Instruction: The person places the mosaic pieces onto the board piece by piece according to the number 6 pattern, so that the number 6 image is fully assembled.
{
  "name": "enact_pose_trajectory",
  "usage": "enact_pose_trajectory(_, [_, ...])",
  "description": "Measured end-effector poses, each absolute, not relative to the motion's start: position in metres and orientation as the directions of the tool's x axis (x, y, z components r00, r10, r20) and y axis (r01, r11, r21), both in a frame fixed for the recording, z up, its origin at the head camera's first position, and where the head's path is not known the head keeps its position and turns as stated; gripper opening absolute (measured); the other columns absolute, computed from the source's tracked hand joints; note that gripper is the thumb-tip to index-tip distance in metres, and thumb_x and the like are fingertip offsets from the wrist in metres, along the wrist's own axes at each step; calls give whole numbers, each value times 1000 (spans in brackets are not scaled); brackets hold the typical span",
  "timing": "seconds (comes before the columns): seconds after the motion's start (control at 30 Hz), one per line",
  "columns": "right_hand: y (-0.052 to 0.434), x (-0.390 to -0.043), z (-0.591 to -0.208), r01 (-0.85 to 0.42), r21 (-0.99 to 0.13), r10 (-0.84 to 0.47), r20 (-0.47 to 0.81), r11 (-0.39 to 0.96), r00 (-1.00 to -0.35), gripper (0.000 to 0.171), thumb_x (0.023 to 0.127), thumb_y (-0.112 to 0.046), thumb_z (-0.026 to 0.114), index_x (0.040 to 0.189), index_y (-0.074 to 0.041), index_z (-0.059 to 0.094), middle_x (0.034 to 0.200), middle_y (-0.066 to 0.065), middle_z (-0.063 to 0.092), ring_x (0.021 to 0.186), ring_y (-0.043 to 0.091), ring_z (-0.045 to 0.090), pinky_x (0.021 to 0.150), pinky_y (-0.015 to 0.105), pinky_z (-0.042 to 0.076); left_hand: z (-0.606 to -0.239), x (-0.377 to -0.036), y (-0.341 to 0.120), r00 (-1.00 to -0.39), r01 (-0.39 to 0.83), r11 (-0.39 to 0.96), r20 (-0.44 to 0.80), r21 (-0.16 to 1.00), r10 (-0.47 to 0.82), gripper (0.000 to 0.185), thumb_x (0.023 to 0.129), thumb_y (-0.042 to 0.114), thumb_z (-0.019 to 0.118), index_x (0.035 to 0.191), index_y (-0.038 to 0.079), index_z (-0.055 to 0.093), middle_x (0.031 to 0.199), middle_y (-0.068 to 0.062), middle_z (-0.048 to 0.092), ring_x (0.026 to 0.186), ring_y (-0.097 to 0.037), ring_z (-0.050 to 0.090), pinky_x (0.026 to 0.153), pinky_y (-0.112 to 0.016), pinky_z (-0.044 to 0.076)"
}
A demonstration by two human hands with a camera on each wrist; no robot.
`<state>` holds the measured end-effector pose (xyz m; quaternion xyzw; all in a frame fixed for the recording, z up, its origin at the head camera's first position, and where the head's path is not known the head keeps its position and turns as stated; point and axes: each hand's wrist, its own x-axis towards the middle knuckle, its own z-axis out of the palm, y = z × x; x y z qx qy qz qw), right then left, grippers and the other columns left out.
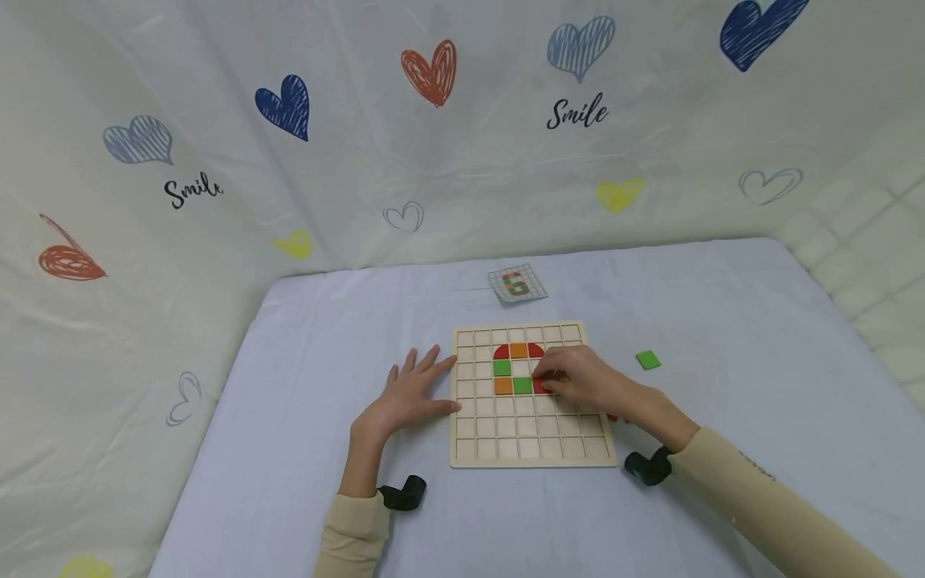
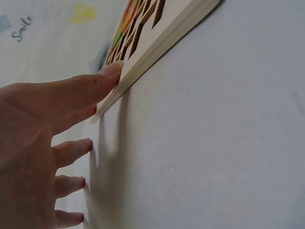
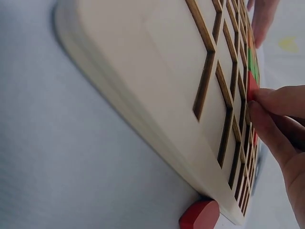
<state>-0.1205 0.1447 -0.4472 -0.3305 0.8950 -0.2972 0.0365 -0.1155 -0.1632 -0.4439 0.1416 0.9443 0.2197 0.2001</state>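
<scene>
A square wooden grid board [image 1: 535, 447] lies on the table with several red, orange and green tiles in its upper middle cells. My right hand [image 1: 587, 380] reaches over the board from the right. Its thumb and fingertips pinch a red tile [image 3: 251, 88], right beside a green tile [image 1: 522, 386] in the lower row of the pattern. With fingers spread, my left hand [image 1: 406, 399] rests at the board's left edge. In the left wrist view its thumb [image 2: 107, 76] touches the wooden rim, and the other fingers reach toward the tabletop.
Behind the board lies a card [image 1: 518, 283] printed with a coloured grid pattern. A loose green tile [image 1: 648, 360] is on the white cloth to the right. Beside the board's right edge sits a red piece [image 3: 201, 215], partly under the right forearm in the head view.
</scene>
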Motion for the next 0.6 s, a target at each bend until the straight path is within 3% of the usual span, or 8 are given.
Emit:
enact_pose_trajectory(0.3, [145, -119, -448, -595, -504, -619, 143, 626, -772, 14, 83, -2, 73, 95, -7, 77, 95, 2, 71, 88, 16, 66, 76, 29, 57, -445, -116, -163, -880, 172, 865, -322, 472, 350, 79, 84, 50, 71, 151, 33, 34, 164, 1, 14, 152, -35, -2, 119, -62, 2])
enact_pose_trajectory(0.6, [146, -119, -447, -576, -523, -609, 130, 628, -782, 14, 83, -2, 73, 96, -8, 76, 95, 1, 72, 86, 13, 65, 75, 27, 56, -444, -116, -162, -879, 171, 867, -325, 467, 349, 79, 84, 50, 71, 151, 33, 34, 164, 1, 14, 152, -35, -2, 119, -63, 2])
